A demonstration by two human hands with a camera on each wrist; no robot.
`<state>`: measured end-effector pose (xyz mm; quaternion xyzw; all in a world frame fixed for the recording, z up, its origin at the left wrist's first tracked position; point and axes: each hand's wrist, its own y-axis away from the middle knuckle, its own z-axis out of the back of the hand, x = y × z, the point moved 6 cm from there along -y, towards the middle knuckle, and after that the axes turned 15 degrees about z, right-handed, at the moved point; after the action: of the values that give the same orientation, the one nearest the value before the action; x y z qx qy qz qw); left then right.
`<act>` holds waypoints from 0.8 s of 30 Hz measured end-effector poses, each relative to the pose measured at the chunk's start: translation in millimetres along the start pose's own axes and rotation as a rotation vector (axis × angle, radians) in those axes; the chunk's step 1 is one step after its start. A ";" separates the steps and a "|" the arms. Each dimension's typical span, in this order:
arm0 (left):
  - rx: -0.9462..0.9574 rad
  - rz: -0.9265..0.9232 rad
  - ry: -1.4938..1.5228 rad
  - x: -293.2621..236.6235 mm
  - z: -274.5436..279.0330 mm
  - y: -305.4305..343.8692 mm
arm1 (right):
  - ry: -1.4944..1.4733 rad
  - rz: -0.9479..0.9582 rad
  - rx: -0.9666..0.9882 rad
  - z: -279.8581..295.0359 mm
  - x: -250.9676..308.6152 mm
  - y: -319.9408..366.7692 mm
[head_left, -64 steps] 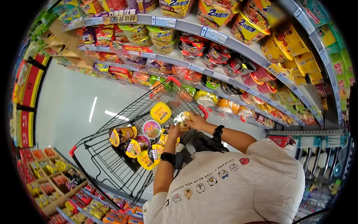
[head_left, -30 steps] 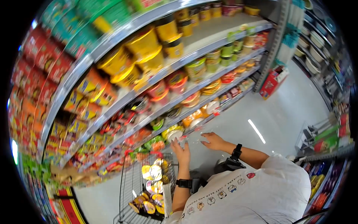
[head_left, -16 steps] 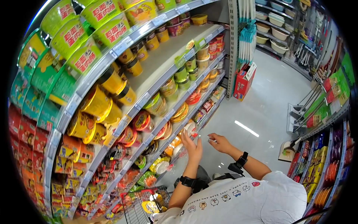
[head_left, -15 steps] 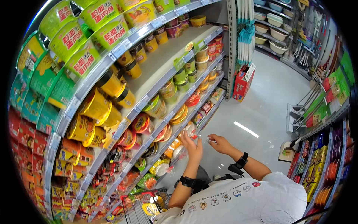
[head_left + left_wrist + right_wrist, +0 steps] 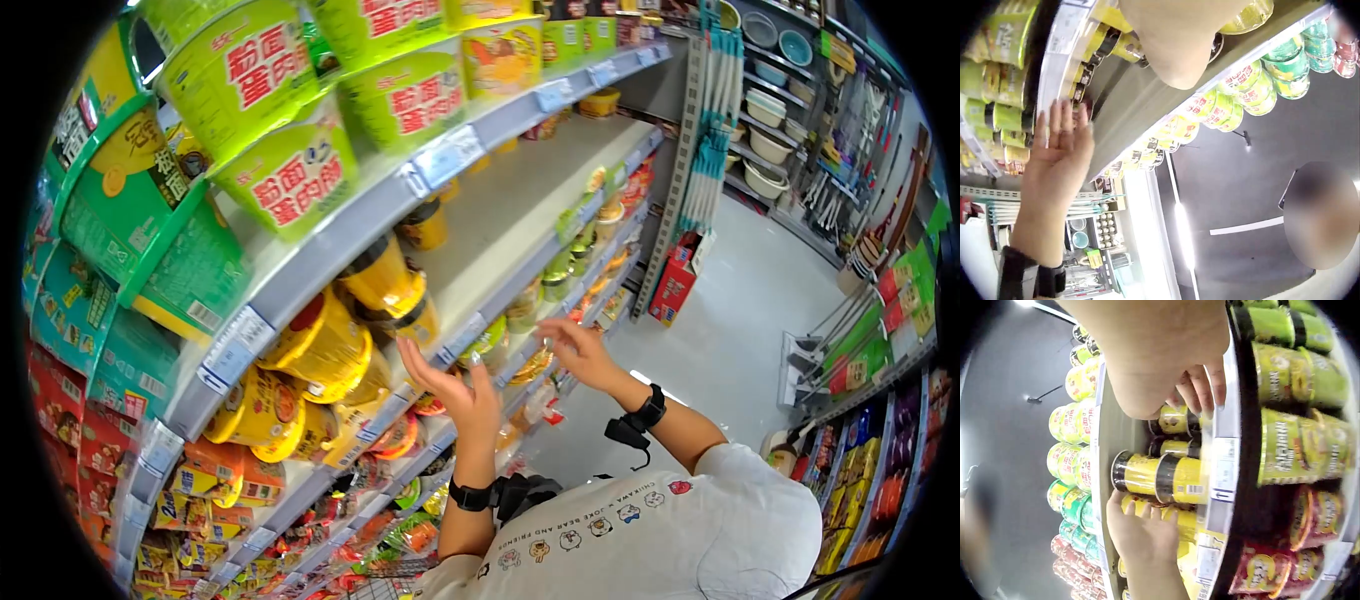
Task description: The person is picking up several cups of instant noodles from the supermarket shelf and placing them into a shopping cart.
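Note:
My left hand (image 5: 462, 395) is empty, fingers extended, before a shelf of instant noodles in the head view. Close beside it stand stacked yellow noodle cups with black rims (image 5: 385, 275) and large yellow noodle tubs (image 5: 315, 345). My right hand (image 5: 580, 355) hovers farther right, fingers loosely bent and holding nothing. In the right wrist view the left hand (image 5: 1144, 540) overlaps the yellow cups (image 5: 1138, 474), and the right hand's fingers (image 5: 1200, 387) reach over the shelf edge. From the left wrist, the right hand (image 5: 1057, 165) shows its palm.
Green noodle tubs (image 5: 405, 95) crowd the upper shelf, whose edge (image 5: 450, 160) juts above the hands. Bare board (image 5: 530, 200) shows beyond the cups. A red box (image 5: 675, 280) stands on the floor at the shelf's end. A cart's wire rim (image 5: 390, 582) shows at the bottom.
Earlier both hands held a round noodle bowl over the cart; it left the hands. The view swung right along the shelf, and the empty hands rose toward the yellow cups while the cart slipped nearly from view.

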<state>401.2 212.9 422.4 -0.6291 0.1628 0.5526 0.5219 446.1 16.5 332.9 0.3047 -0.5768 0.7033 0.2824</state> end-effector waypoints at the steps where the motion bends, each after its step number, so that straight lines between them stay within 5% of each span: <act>1: -0.012 -0.043 -0.046 -0.5 7.0 -10.6 | -0.073 0.053 -0.037 -8.8 4.9 -26.6; 5: 0.046 -0.170 -0.233 -0.6 19.3 -38.0 | -0.335 0.086 -0.028 -41.2 22.2 -100.6; 13: 0.100 -0.118 -0.317 15.9 13.1 -65.1 | -0.419 0.337 0.088 -98.3 28.3 -187.2; 17: 0.041 -0.091 -0.384 28.9 3.2 -67.8 | -0.389 0.196 0.146 -112.7 6.6 -209.5; 20: -0.063 -0.155 -0.412 30.9 -4.6 -68.3 | -0.136 0.144 0.416 -123.5 8.1 -218.1; 21: -0.094 -0.157 -0.447 31.1 -7.8 -67.6 | -0.177 0.353 0.417 -123.2 15.7 -217.7; 24: -0.175 -0.163 -0.527 24.5 -18.4 -68.0 | -0.005 0.430 0.342 -111.2 17.3 -218.1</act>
<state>472.3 234.0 430.8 -0.5174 -0.0779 0.6654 0.5324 586.7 164.8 468.9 0.2204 -0.5019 0.8334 0.0697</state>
